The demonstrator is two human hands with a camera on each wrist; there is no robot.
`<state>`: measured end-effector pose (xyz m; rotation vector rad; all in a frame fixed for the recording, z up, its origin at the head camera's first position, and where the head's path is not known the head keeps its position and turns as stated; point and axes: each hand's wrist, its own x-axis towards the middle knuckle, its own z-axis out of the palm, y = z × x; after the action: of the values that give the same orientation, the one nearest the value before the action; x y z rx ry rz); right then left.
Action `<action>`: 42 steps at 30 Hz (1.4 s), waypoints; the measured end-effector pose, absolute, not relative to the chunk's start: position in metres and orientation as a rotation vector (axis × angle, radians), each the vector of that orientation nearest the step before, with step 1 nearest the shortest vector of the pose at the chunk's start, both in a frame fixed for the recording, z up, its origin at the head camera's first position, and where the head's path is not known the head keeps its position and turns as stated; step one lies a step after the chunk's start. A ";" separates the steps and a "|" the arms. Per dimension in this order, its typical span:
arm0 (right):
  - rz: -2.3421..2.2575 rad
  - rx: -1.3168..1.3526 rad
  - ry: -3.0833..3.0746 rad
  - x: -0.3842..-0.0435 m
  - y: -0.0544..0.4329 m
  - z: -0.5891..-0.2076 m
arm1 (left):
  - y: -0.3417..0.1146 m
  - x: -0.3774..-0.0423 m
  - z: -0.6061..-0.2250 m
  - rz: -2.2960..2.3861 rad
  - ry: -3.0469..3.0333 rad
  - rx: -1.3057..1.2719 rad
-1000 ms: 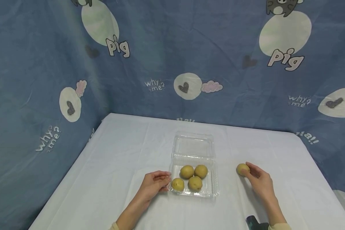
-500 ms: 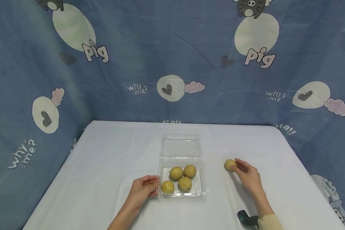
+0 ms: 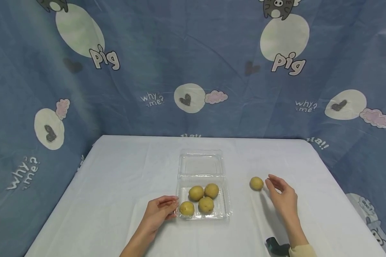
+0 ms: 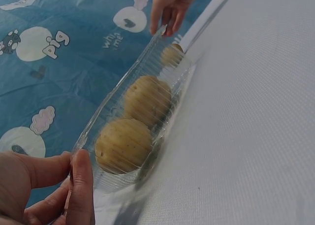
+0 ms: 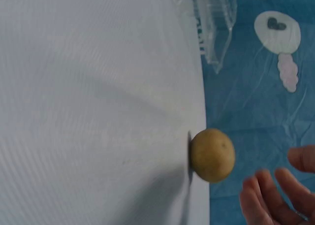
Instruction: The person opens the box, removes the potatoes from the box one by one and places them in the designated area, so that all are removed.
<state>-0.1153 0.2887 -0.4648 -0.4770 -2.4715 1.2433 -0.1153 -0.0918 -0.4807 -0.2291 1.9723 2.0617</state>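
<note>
A clear plastic clamshell box (image 3: 226,200) lies on the table with its lid folded back. Several small yellow potatoes (image 3: 206,205) sit in its base. At the box's left edge my left hand (image 3: 157,211) pinches the rim between thumb and fingers, seen close in the left wrist view. One loose potato (image 3: 256,183) rests on the cloth to the right of the box. Beside it, my right hand (image 3: 282,196) holds nothing; thumb and fingers are parted a short way from the potato. The right wrist view shows the same gap between fingertips (image 5: 263,176) and potato.
White cloth covers the table (image 3: 132,164). A dark green, bent object (image 3: 276,246) lies at the front edge by the right sleeve. Behind and beside the table hangs a blue printed curtain (image 3: 125,114).
My right hand has let go of the loose potato and drawn back to the right. My left hand stays on the box rim. The head view has shifted.
</note>
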 end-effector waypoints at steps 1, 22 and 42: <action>1.244 -0.452 -2.480 -0.114 0.287 -0.464 | -0.092 -0.115 -0.481 2.061 1.970 -0.234; 1.514 0.103 -2.546 -0.090 0.247 -0.452 | -0.092 -0.117 -0.481 2.048 1.973 -0.251; 1.579 0.494 -2.578 -0.094 0.209 -0.447 | -0.091 -0.117 -0.479 2.034 1.983 -0.256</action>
<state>-0.0936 0.2091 -0.4473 0.4937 -2.5776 1.5793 -0.1165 -0.0908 -0.4791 -0.2561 1.9828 2.0341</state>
